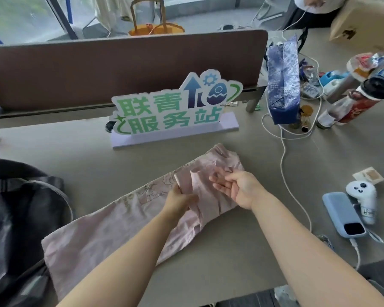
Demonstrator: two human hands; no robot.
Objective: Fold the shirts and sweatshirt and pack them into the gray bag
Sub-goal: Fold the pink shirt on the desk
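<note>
A pale pink shirt with a faint printed pattern lies in a long strip across the grey table, running from near left to far right. My left hand pinches a raised fold of the shirt near its far end. Just right of it, my right hand lies flat on the cloth with straight fingers. The gray bag sits slumped and open at the table's left edge, partly out of view.
A white and green standing sign stands behind the shirt, before a brown divider panel. At right lie a white cable, a blue case, a white controller, a blue patterned bag and bottles.
</note>
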